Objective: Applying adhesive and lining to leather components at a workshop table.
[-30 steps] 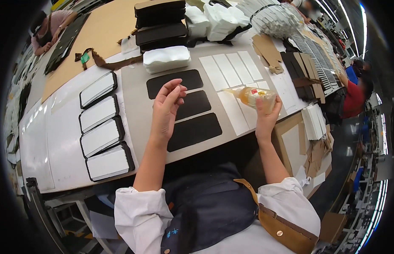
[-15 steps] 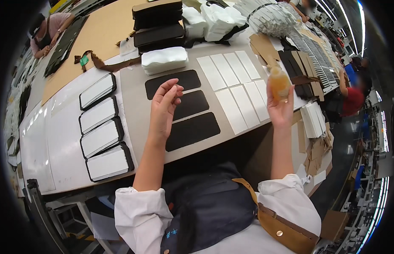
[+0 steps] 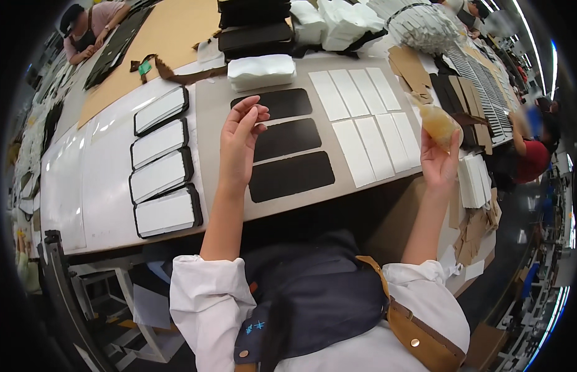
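My right hand (image 3: 438, 162) grips a squeeze bottle (image 3: 440, 127) of amber-yellow liquid, raised over the right end of the table and tilted, its nozzle up and to the left. Empty as far as I can see, my left hand (image 3: 242, 133) hovers with fingers loosely curled and slightly apart. Beneath and beside it lie three black rounded panels, the nearest black panel (image 3: 292, 177) at the table's front. Right of them, white rectangular strips (image 3: 354, 153) lie in two rows. On the left, black rounded pieces topped with white strips (image 3: 165, 212) form an overlapping column.
Behind the panels sit a white stack (image 3: 262, 73) and black stacks (image 3: 254, 41). Brown card pieces (image 3: 410, 73) lie at the back right, and a white bundle (image 3: 474, 180) stands beside the table's right end. Other people (image 3: 90, 32) work at the far left and at the right.
My right hand has moved right with the squeeze bottle, which now tilts more to the left. The whole view has shifted, and my left hand keeps the same loose curl.
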Demonstrator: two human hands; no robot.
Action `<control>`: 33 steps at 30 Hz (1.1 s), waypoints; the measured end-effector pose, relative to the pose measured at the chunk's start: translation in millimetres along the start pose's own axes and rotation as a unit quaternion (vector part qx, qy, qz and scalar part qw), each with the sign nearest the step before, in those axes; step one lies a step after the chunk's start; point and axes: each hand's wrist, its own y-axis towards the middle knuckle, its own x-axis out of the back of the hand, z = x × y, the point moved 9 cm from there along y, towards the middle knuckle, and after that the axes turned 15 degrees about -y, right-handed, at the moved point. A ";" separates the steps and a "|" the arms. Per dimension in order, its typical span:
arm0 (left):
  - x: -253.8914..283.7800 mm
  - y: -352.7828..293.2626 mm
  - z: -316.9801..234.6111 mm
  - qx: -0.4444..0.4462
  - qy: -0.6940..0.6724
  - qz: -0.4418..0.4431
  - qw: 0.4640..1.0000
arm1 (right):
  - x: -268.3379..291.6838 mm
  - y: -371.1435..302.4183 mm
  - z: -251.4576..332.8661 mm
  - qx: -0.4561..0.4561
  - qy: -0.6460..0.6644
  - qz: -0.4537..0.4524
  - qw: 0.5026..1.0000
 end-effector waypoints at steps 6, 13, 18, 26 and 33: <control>-7.2 -84.4 -39.5 -0.172 0.403 0.002 0.899 | -38.7 -40.6 -31.1 0.047 -0.212 0.034 0.975; -5.4 -127.0 -23.9 -0.297 0.622 0.028 0.724 | -50.3 -89.5 -59.9 0.139 -0.375 0.059 0.914; -5.9 -130.4 -17.6 -0.311 0.646 0.029 0.697 | -42.2 -112.8 -62.7 0.204 -0.475 0.014 0.856; -7.2 -132.2 -18.6 -0.334 0.664 0.026 0.668 | -35.4 -117.1 -65.8 0.218 -0.515 -0.001 0.829; -6.0 -134.0 -15.8 -0.333 0.660 0.025 0.673 | -34.3 -119.8 -67.2 0.231 -0.538 0.004 0.811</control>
